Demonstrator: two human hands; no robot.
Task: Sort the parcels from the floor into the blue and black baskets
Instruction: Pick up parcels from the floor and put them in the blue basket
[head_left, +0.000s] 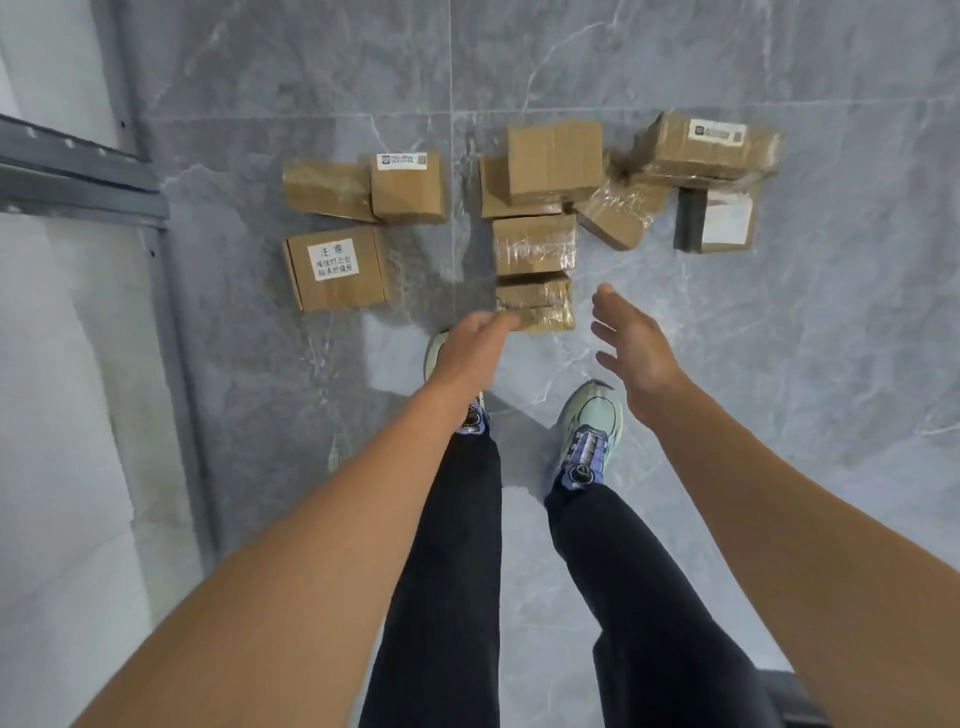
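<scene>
Several brown cardboard parcels lie on the grey marble floor (779, 364). Nearest me is a small taped parcel (537, 306), with a taped box (535, 244) just beyond it. My left hand (475, 348) reaches down toward the near parcel's left side, fingers apart, its fingertips at the box's edge. My right hand (631, 348) hovers open to the right of that parcel, not touching it. A labelled box (335, 270) lies at the left. No basket is clearly in view.
More parcels sit in a row behind: two at the left (405, 187), a stacked pair in the middle (553, 161), a wrapped one (618, 213) and a big one (706, 145) over a dark-sided box (719, 221). A grey door frame (78, 176) runs along the left. My feet (587, 431) stand just behind the parcels.
</scene>
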